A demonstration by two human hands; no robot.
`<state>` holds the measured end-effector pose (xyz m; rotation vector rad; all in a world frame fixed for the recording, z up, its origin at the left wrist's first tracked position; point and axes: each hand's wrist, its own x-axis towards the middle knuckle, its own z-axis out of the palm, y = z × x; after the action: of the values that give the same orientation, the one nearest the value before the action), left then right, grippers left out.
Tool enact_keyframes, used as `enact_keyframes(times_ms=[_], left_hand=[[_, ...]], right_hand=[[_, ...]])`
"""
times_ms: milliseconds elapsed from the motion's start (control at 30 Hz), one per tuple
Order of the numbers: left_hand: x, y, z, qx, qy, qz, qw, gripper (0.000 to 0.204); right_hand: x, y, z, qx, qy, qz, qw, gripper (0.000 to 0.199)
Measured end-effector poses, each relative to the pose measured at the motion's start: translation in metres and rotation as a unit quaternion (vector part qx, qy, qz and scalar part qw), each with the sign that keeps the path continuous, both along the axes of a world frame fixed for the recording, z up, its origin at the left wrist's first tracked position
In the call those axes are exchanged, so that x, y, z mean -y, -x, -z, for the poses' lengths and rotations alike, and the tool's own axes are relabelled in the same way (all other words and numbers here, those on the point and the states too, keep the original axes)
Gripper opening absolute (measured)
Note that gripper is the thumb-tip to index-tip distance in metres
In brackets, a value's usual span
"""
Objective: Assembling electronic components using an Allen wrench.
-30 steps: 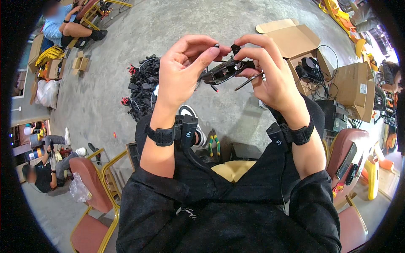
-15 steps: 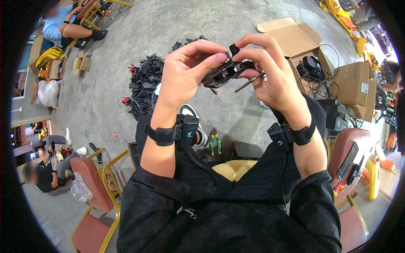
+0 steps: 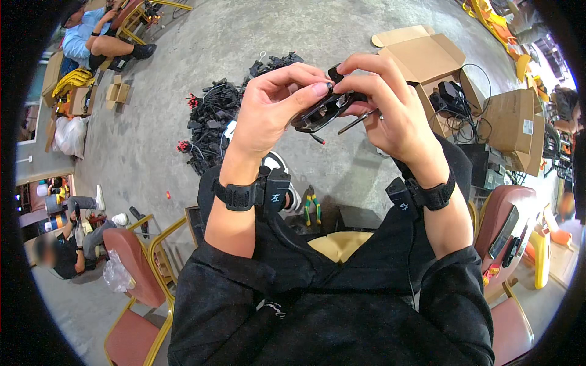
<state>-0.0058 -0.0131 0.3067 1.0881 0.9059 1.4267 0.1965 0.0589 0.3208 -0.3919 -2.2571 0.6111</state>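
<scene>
A: Where is the piece being worked on?

B: Up in the air in front of the person, over the concrete floor (image 3: 342,36) and above their lap. It is a small black connector assembly (image 3: 317,113), held between both hands, with a thin dark wire end (image 3: 357,122) sticking out of it toward the right.

A: How are the fingers set?

B: The left hand (image 3: 271,110) has thumb and forefinger pinched together on the near end of the black part. The right hand (image 3: 387,107) curls over the far end, its fingertips pressed down on top, closed on the same part.

A: How far along does it look?

B: I judge it mid-assembly: the 2 hands are pressing parts together and the wire end hangs loose, so the piece does not look finished. A heap of black cables with red ends (image 3: 213,116) lies on the floor toward its far left side, which suggests many more to handle.

A: Anything else nearby?

B: Open cardboard boxes (image 3: 427,58) by the floor's far right edge, and pliers with green handles (image 3: 312,206) on the floor just beyond the knees
</scene>
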Motion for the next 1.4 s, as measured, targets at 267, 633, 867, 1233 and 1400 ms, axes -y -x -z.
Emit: enact_keyframes(times_ms=[267,633,867,1233,1400], left_hand=[[0.0017,0.0049,-0.0031,-0.009,0.022,0.004,1.0,0.005],[-0.0003,0.0053,-0.0021,-0.029,0.053,0.016,0.998,0.008],[-0.0001,0.0041,-0.0035,-0.042,0.064,0.012,0.997,0.015],[-0.0006,0.0074,-0.0027,-0.045,0.05,0.012,0.998,0.021],[-0.001,0.0074,-0.0028,-0.067,0.086,-0.012,0.994,0.024]], right_hand=[[-0.0016,0.0017,0.0033,-0.007,-0.004,-0.001,1.0,0.043],[-0.0063,0.0015,0.0069,-0.017,-0.001,-0.019,1.0,0.037],[-0.0081,0.0005,0.0066,-0.024,0.008,-0.013,1.0,0.034],[-0.0075,0.0,0.0068,-0.023,0.022,-0.007,0.999,0.033],[-0.0072,0.0003,0.0074,-0.01,0.0,-0.005,1.0,0.033]])
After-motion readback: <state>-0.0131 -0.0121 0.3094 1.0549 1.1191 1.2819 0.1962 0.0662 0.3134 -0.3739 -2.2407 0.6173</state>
